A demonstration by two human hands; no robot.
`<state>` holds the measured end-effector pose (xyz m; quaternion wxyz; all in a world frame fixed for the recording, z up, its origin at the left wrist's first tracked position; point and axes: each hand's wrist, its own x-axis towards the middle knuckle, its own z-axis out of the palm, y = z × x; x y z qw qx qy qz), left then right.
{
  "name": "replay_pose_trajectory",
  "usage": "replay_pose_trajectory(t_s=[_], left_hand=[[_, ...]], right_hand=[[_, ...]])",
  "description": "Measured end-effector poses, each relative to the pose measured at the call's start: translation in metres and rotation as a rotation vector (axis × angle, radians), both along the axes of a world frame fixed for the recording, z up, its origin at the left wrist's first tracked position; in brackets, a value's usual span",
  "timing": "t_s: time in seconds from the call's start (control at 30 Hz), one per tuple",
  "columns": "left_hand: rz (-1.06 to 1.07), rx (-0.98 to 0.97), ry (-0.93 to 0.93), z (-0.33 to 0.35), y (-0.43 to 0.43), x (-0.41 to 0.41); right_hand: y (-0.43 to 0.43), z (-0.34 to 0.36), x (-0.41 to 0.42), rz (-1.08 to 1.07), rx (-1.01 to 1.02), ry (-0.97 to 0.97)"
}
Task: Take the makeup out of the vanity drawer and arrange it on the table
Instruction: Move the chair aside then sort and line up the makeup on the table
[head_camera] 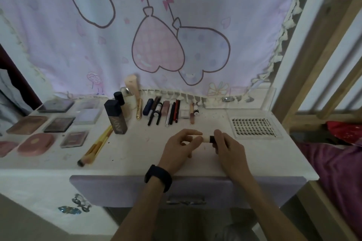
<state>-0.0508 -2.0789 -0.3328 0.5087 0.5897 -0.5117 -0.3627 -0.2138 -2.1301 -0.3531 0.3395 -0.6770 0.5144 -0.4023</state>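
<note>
Where you stand in the task: palettes and a row of pencils lie sorted on the desk; one small tube is in hand, low over the desk's middle.
Left hand: fingertips pinch the tube's pale end.
Right hand: fingers curl round its black cap.
Drawer: lavender front looks pushed in; its contents are hidden.
Next move: probably pick a gap, likely beside the pencil row or before the lash tray, and lay the tube down without nudging its neighbours.
</note>
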Motion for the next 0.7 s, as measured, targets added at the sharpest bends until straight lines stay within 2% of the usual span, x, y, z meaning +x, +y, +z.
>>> replay_pose_trajectory(t_s=[0.2, 0.3, 0.4, 0.47, 0.57, 0.7], left_hand=[[0.085, -0.008, -0.057, -0.002, 0.0, -0.003], [0.114, -0.025, -0.037, -0.003, 0.0, -0.003], [0.113, -0.033, -0.038, -0.003, 0.0, -0.004], [0.111, -0.04, -0.036, -0.003, 0.0, -0.004], [0.1, -0.045, -0.044, -0.005, -0.001, -0.004], [0.107, -0.052, -0.019, -0.005, -0.001, -0.006]], right_hand=[[0.004, 0.006, -0.005, 0.102, -0.022, -0.022], [0.007, 0.009, -0.007, 0.155, -0.011, -0.099], [0.007, 0.016, -0.005, 0.115, 0.079, -0.189], [0.004, 0.018, -0.004, 0.088, 0.116, -0.151], [0.002, 0.013, -0.005, 0.054, 0.055, -0.054], [0.001, 0.008, -0.012, 0.175, 0.035, -0.194]])
